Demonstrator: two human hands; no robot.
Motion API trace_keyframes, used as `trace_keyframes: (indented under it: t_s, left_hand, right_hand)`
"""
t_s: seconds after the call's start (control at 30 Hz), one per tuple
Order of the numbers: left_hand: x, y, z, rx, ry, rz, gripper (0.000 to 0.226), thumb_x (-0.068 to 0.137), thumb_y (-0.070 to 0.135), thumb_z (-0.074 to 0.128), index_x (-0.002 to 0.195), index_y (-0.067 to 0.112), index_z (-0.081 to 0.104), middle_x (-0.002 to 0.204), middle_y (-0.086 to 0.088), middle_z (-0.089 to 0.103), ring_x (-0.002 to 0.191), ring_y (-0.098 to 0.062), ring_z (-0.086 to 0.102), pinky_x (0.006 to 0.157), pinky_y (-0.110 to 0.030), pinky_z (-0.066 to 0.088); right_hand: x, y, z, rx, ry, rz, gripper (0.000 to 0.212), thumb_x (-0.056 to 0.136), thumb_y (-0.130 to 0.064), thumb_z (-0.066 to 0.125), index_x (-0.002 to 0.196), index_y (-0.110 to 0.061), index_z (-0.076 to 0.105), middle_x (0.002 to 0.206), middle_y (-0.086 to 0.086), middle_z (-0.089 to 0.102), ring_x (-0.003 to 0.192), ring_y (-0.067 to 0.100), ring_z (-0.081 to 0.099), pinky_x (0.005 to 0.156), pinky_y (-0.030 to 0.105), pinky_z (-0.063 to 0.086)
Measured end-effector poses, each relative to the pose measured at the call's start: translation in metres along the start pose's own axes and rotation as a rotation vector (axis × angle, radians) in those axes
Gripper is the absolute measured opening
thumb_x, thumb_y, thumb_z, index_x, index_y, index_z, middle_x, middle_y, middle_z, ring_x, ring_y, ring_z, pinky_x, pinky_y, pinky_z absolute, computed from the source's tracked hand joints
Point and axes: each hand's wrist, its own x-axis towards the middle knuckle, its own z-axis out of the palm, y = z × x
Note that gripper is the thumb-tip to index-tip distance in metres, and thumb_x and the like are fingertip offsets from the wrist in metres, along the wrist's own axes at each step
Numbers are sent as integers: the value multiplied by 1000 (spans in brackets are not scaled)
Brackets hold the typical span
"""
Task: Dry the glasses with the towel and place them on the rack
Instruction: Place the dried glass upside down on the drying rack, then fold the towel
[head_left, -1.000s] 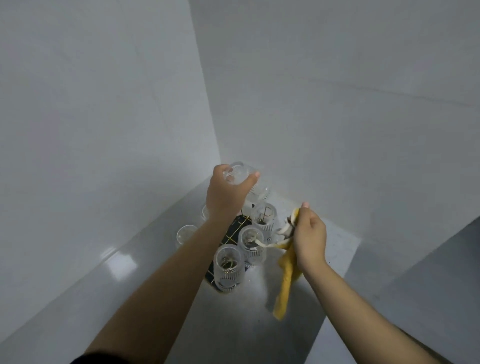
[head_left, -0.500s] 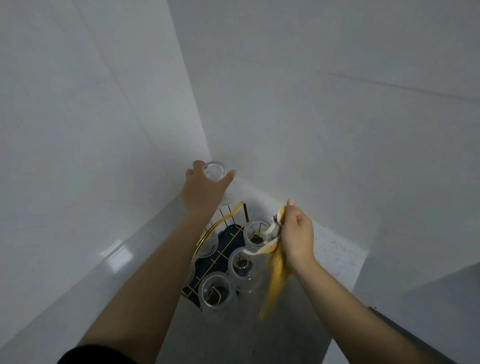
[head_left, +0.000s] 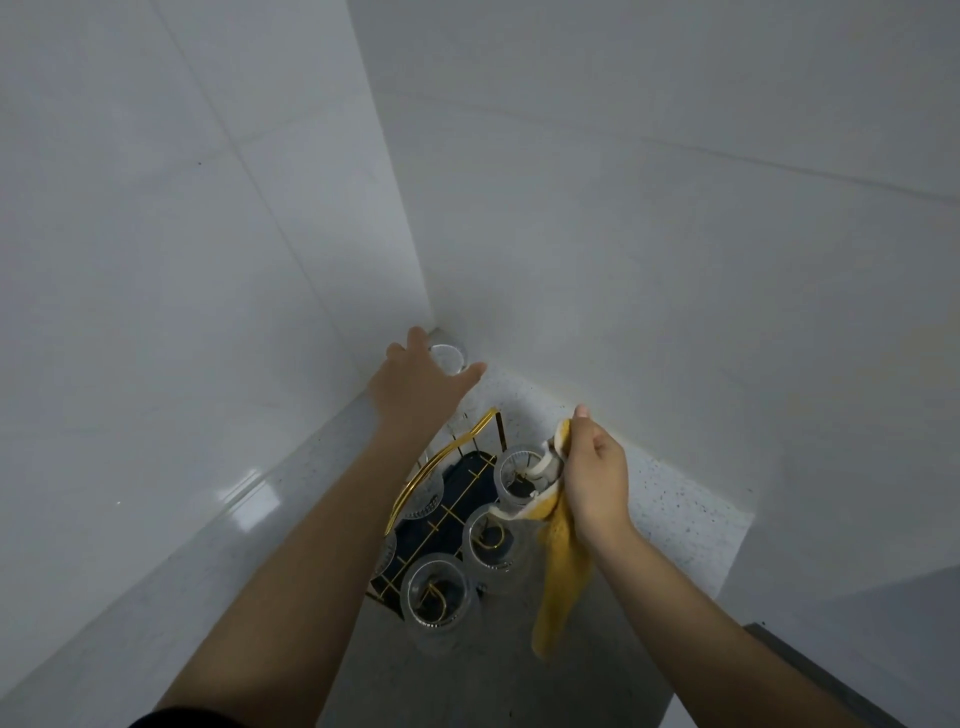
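Glass stands upright at the far corner of the speckled counter, where the two white walls meet, beyond the gold wire rack. Left hand is on it, reaching over the rack, fingers and thumb curled around the rim from above; whether it is lifted off the counter cannot be told. Right hand sits nearer the body at the rack's right edge, fingers closed on a bunched yellow towel whose tail hangs down. Towel lies near and right of the glass, so the glass likely has to come back across the rack toward it. Rack holds three clear glasses along its right side on prongs: far, middle, near; two more show partly on the left side behind the forearm. Rack base is a dark tray.
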Motion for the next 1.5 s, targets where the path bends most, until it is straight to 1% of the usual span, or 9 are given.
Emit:
trace_keyframes:
  t_s: [0.17, 0.57, 0.73, 0.83, 1.0, 1.1, 1.27, 1.37, 1.5]
  left_hand:
    - [-2, -9, 28, -77, -138, -26, 83, 85, 63, 60, 144, 10, 35, 135, -13, 52, 123, -29, 53, 95, -39, 45]
    - [9, -27, 51, -41, -296, -87, 94, 82, 68, 60, 147, 7, 31, 142, -13, 48, 128, -31, 50, 96, -40, 45]
    - [3, -28, 44, -158, -349, -120, 87, 92, 65, 47, 152, 6, 25, 150, -13, 42, 134, -30, 45, 105, -41, 39]
    - [-13, -26, 27, -232, -269, -94, 64, 98, 55, 42, 145, 12, 40, 140, -9, 51, 126, -25, 51, 103, -38, 40]
    - [-75, -37, -22, -576, -298, 61, 35, 102, 33, 45, 107, 7, 69, 77, 0, 64, 72, -14, 53, 74, -32, 42]
    - [-122, -55, -56, -756, -423, 116, 31, 103, 29, 46, 113, 15, 71, 105, -9, 73, 91, -19, 65, 82, -23, 48]
    - [-183, -100, -92, -841, -573, 180, 29, 100, 25, 53, 123, 12, 63, 110, 2, 66, 95, 0, 64, 78, -11, 51]
    - [-217, -141, -107, -919, -436, 131, 19, 90, 13, 68, 109, 6, 67, 102, -8, 69, 91, -9, 67, 83, -23, 55]
    - [-259, -195, -127, -894, -244, 24, 19, 91, 23, 67, 83, 6, 65, 74, 0, 58, 72, -12, 56, 71, -24, 46]
  right_hand:
    - [-2, -3, 4, -2, -8, -3, 50, 99, -36, 35, 53, -18, 34, 50, 2, 35, 49, 14, 35, 51, 28, 31]
    - [-6, -2, 5, 0, -15, 5, 50, 99, -37, 36, 53, -18, 34, 51, 2, 35, 49, 12, 35, 45, 18, 31]
    - [-14, -5, 4, 44, -74, 42, 49, 98, -40, 37, 55, -18, 37, 53, 4, 40, 54, 18, 42, 58, 32, 37]
    - [-23, -11, 3, 94, -168, 127, 50, 97, -43, 39, 56, -17, 51, 52, 3, 55, 54, 18, 54, 62, 31, 47]
    - [-56, -35, 7, 247, -316, 239, 45, 95, -41, 44, 74, -10, 69, 59, 5, 70, 54, 17, 66, 64, 30, 56]
    - [-80, -51, 14, 295, -404, 224, 44, 94, -42, 47, 80, -9, 72, 72, 12, 73, 62, 22, 69, 69, 35, 57]
    - [-126, -71, 28, 465, -620, 313, 38, 94, -38, 48, 85, -5, 64, 67, 12, 69, 59, 22, 67, 58, 33, 59]
    - [-164, -78, 47, 535, -727, 337, 32, 95, -33, 47, 90, -5, 61, 68, 10, 69, 63, 21, 69, 63, 33, 60]
    - [-209, -73, 71, 480, -805, 279, 22, 96, -26, 48, 87, -9, 57, 72, 9, 64, 70, 21, 65, 77, 40, 55]
